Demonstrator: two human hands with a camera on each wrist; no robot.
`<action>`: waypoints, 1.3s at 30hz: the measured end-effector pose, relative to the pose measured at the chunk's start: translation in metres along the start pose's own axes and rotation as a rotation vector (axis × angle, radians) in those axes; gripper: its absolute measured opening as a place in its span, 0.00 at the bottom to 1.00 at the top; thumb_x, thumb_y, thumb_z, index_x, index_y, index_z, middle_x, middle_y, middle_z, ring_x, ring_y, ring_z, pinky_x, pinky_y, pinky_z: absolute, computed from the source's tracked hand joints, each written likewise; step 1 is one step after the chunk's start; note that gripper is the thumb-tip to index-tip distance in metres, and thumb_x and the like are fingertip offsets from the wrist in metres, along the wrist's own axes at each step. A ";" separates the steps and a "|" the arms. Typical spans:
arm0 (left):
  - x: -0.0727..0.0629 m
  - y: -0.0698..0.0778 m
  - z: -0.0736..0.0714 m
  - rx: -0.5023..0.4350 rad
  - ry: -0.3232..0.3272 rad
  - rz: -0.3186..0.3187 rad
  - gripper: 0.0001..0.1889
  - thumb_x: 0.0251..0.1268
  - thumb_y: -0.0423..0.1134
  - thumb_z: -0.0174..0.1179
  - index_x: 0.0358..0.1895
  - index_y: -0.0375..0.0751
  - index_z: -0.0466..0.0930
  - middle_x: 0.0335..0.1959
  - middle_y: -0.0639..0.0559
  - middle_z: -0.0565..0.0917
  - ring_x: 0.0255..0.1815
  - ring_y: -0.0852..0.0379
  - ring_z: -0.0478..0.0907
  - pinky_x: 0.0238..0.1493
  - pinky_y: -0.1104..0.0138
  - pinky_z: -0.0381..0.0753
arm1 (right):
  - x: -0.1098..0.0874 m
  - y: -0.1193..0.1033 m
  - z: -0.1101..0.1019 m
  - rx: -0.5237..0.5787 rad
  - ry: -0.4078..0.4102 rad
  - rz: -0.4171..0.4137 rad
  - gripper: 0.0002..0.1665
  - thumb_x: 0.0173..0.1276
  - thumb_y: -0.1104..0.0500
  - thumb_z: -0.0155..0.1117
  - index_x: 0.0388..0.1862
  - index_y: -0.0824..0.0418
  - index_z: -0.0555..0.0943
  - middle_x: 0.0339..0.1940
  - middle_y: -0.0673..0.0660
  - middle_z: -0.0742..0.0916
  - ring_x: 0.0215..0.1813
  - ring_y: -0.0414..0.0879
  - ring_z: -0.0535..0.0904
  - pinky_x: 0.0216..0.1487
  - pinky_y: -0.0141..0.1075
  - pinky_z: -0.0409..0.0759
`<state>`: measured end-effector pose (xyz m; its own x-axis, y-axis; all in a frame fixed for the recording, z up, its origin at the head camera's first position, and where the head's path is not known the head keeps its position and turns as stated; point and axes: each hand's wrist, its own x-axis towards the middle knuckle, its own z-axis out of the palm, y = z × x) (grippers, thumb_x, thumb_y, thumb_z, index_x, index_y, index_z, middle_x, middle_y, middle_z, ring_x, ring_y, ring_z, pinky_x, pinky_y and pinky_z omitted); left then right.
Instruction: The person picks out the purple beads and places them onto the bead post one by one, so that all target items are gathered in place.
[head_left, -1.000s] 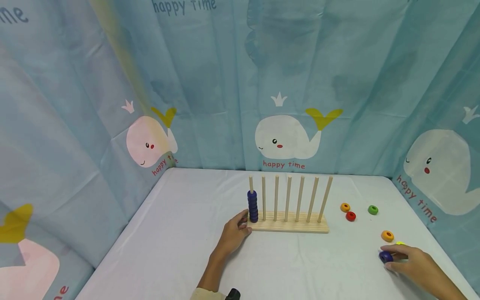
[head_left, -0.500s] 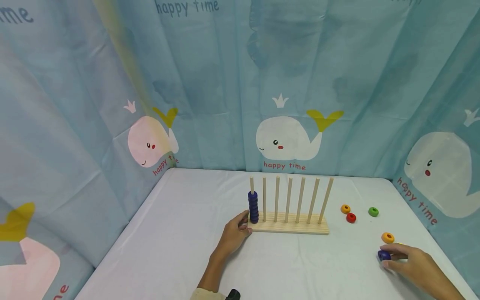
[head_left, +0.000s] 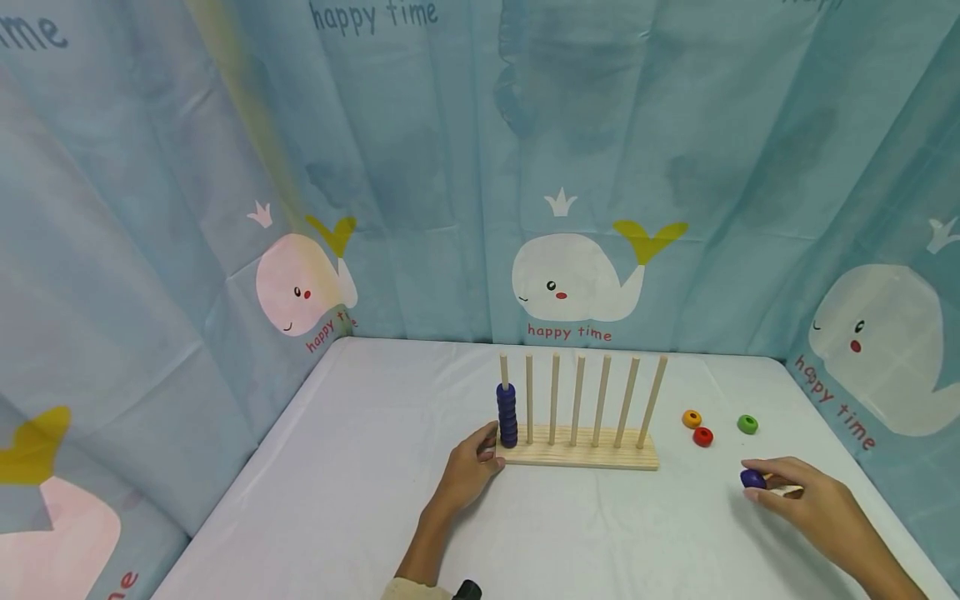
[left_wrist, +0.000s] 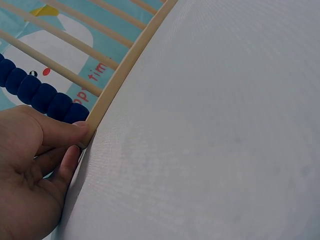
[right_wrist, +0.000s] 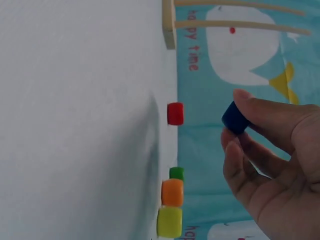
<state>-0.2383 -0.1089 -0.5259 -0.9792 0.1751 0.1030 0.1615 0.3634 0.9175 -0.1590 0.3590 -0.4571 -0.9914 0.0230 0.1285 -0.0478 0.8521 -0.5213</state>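
Note:
A wooden peg rack (head_left: 577, 455) with a row of upright pegs stands mid-table in the head view. Dark blue beads (head_left: 507, 417) are stacked on its leftmost peg, the peg's tip bare above them. My left hand (head_left: 467, 475) grips the left end of the rack's base; the left wrist view shows thumb and fingers pinching that corner beside the blue stack. On the right, my right hand (head_left: 810, 504) pinches a single blue bead (right_wrist: 235, 119) between thumb and fingertips, raised off the table.
An orange bead (head_left: 692, 419), a red bead (head_left: 702, 437) and a green bead (head_left: 747, 424) lie right of the rack. A yellow bead (right_wrist: 170, 222) shows low in the right wrist view. Behind the white table (head_left: 360, 467) hangs a whale-print curtain (head_left: 442, 275).
My right hand has lifted the blue bead off the table and moved it slightly left and away from me. It now covers the nearer orange bead. The left hand stays in place.

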 end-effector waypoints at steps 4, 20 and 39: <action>0.001 0.000 0.000 -0.006 -0.001 0.004 0.33 0.63 0.29 0.63 0.72 0.41 0.65 0.63 0.46 0.75 0.60 0.54 0.74 0.58 0.70 0.76 | 0.002 -0.011 0.001 0.022 0.037 0.019 0.38 0.56 0.43 0.75 0.58 0.65 0.79 0.44 0.63 0.85 0.41 0.55 0.81 0.33 0.39 0.86; -0.001 -0.001 0.000 -0.003 0.003 0.000 0.32 0.64 0.31 0.62 0.72 0.41 0.65 0.65 0.47 0.74 0.60 0.54 0.74 0.58 0.70 0.76 | 0.013 -0.043 -0.001 0.098 0.167 -0.196 0.27 0.61 0.48 0.71 0.57 0.57 0.81 0.46 0.53 0.82 0.40 0.25 0.75 0.35 0.17 0.78; 0.000 -0.001 0.000 -0.008 0.002 0.014 0.32 0.63 0.29 0.63 0.71 0.40 0.65 0.64 0.44 0.74 0.60 0.51 0.75 0.58 0.68 0.77 | 0.027 -0.085 0.001 0.228 0.255 -0.372 0.22 0.62 0.59 0.72 0.56 0.57 0.82 0.48 0.48 0.84 0.45 0.30 0.77 0.43 0.16 0.76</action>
<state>-0.2384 -0.1096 -0.5267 -0.9771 0.1779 0.1165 0.1739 0.3534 0.9192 -0.1820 0.2863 -0.4102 -0.8423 -0.1098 0.5277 -0.4460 0.6917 -0.5680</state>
